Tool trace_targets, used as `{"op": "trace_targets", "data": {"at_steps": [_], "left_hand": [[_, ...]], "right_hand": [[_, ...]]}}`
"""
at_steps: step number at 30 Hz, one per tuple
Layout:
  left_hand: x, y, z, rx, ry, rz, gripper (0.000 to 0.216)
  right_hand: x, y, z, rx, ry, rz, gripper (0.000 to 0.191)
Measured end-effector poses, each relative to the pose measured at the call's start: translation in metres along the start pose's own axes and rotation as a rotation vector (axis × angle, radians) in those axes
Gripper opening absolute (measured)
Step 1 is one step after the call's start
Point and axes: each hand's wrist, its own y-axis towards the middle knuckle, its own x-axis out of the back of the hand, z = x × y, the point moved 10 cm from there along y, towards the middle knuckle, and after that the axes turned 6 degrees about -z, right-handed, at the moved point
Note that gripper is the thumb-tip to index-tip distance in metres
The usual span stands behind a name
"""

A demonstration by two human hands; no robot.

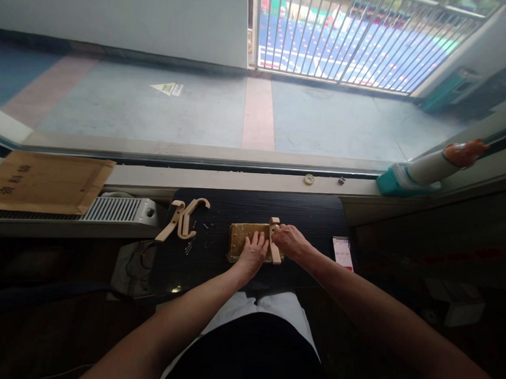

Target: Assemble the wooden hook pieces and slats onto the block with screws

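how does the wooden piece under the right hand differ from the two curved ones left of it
The held piece is gripped by the right hand across the yellowish block; the loose pieces lie untouched on the dark table. The held piece points almost straight away from the person; the loose pieces lie slanted. All are pale wood.

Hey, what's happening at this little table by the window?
A seated person is working with both bare hands at a dark table. The left hand lies flat on a yellowish block, while the right hand grips a wooden strip set across the block's right end. To the left lie curved wooden pieces and what look like small nails.
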Motion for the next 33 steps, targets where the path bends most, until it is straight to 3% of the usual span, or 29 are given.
{"op": "trace_targets", "data": {"at_steps": [9,13,19,24,33], "left_hand": [[-0.001,0.001,0.001,0.017,-0.041,0.018,0.045],[0.0,0.0,0.002,0.014,-0.038,0.013,0.045],[0.0,-0.001,0.002,0.005,-0.021,-0.004,0.045],[-0.002,-0.001,0.001,0.008,-0.017,0.005,0.045],[-0.001,-0.001,0.001,0.01,-0.017,0.011,0.045]], "right_hand": [[-0.019,-0.002,-0.028,-0.206,0.152,0.06,0.025],[-0.015,-0.003,-0.033,-0.256,0.145,0.058,0.024],[0.006,-0.005,-0.026,-0.14,0.05,-0.006,0.026],[0.001,-0.002,-0.019,-0.06,0.039,0.01,0.025],[-0.015,-0.001,-0.035,-0.229,0.134,0.03,0.024]]}}
